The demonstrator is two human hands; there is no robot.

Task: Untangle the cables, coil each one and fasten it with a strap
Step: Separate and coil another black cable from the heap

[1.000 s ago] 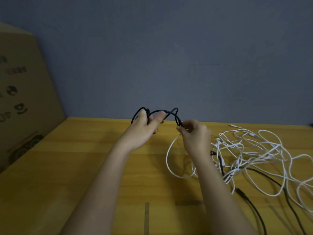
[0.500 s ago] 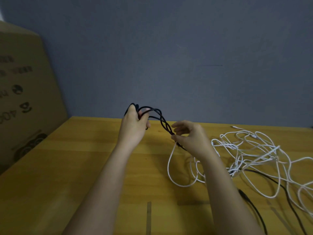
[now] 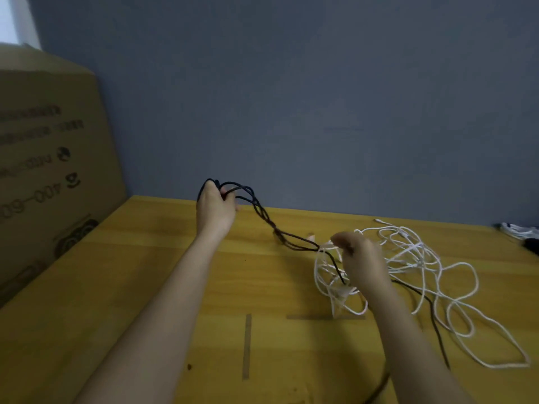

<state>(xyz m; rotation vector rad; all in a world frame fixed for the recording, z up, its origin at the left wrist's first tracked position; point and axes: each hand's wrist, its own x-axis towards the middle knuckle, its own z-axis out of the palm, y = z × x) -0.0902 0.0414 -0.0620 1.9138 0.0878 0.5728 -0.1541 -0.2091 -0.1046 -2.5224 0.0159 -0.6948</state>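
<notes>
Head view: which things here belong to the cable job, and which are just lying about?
Job:
- black cable, loops gripped by the left hand
- white cable tangle on the table
- right hand at the tangle; its grip is blurred

Lying about:
- cardboard box, left
- white and dark items at the far right edge, unclear

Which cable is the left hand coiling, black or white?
The black cable: its loops are gripped in the left hand, raised off the table. The white cables lie tangled by the right hand.

Yellow wooden table (image 3: 145,287); tangled white cables (image 3: 414,258), black cable (image 3: 431,310) on it.
</notes>
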